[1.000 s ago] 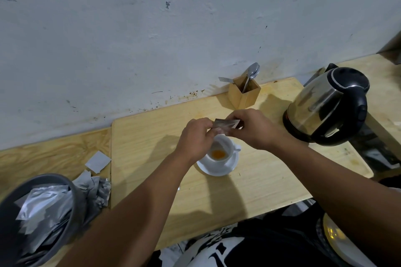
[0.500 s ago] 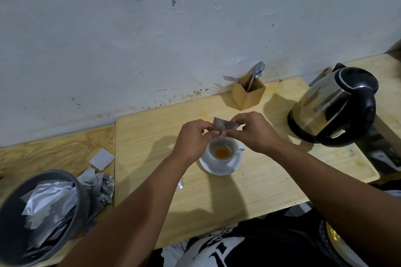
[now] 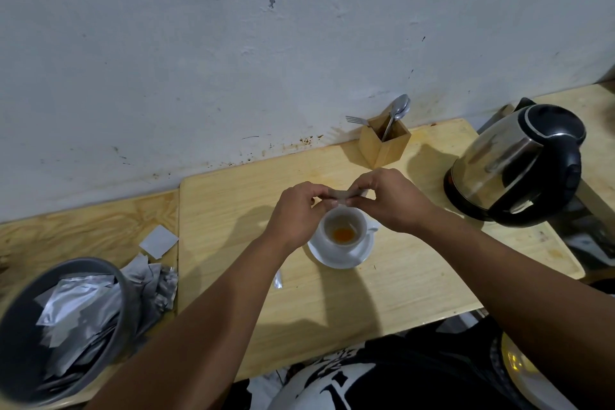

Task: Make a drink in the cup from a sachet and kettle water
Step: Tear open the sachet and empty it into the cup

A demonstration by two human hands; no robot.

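My left hand [image 3: 294, 213] and right hand [image 3: 392, 201] meet over the white cup [image 3: 342, 231], both pinching one small sachet [image 3: 342, 195] between fingertips. My arms reach in from 6 o'clock. The kettle [image 3: 519, 163] stands at 3 o'clock.

A small white cup [image 3: 344, 232] stands upright on a white saucer [image 3: 339, 251] near the middle of a light wooden table [image 3: 233, 210], with a patch of orange powder at its bottom and its handle pointing right. Directly above the cup's far rim, a small grey sachet [image 3: 339, 195] is pinched at either end between the fingers of the left hand [image 3: 296, 215] and the right hand [image 3: 392, 201]. A steel kettle [image 3: 512, 165] with a black lid and handle sits on the table to the right, well apart from the cup.
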